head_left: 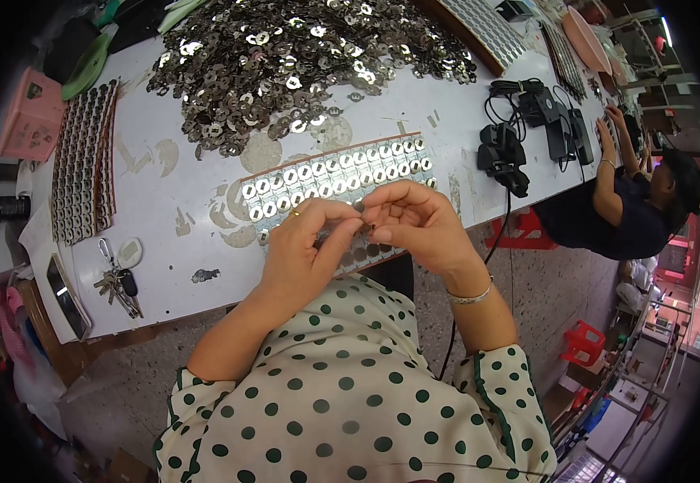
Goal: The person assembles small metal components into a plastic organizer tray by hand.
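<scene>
My left hand (306,245) and my right hand (424,229) meet over the near part of a flat rectangular tray (247,179). The fingers of both are pinched together at one spot. A small dark piece shows between the fingertips, too little of it to name. Rows of shiny metal pieces with holes (334,167) fill the tray's far part; darker round spots line its near edge, and my hands hide some of the middle. Beyond the tray spreads a large heap of loose, thin stamped metal pieces (286,72).
Another filled tray (84,161) lies left, near a pink basket (32,113). Keys (117,286) and a phone (68,296) rest at the front left. Black cabled devices (503,153) stand right. A co-worker (636,201) sits farther right, and a red stool (583,344) is on the floor.
</scene>
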Motion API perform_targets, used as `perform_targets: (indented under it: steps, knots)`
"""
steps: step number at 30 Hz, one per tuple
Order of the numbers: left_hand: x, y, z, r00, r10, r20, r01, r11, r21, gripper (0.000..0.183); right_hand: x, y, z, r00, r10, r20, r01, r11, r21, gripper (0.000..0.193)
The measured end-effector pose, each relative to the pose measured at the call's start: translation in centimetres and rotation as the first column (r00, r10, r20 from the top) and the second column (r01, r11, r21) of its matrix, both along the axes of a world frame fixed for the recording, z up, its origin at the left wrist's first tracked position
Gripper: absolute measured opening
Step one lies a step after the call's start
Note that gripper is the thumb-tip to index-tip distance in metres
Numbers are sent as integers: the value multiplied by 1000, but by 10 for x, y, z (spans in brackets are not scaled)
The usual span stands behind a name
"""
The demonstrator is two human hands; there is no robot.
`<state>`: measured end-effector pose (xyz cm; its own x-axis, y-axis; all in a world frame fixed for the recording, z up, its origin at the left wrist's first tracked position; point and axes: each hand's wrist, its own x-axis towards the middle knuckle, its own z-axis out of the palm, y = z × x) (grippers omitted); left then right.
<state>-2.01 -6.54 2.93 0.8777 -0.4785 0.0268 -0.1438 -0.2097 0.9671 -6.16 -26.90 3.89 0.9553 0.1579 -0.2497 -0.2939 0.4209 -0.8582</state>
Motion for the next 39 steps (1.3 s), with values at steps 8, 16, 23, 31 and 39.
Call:
perform_targets:
  steps: [8, 16, 23, 31, 39]
  knots:
    - [-10, -10, -14, 984, -89, 153, 93, 996, -16, 26, -7, -19, 2, 993, -29, 115, 78, 891, -447, 13]
    - [-20, -8, -22, 743, -382, 549, 174, 903, 393, 42, -3, -39, 1, 980, 192, 51, -61, 534, -844, 10]
    - [-24, -7, -23, 658, -428, 620, 133, 876, 464, 42, -9, -29, -6, 932, 253, 261, 124, 453, -883, 15]
    - [-25, -8, -22, 654, -425, 625, 115, 873, 474, 40, -15, -27, -7, 957, 169, 237, 128, 488, -863, 19]
    - [-26, -7, -23, 648, -435, 625, 102, 863, 495, 39, -20, -29, -13, 984, 81, 158, 98, 493, -865, 16]
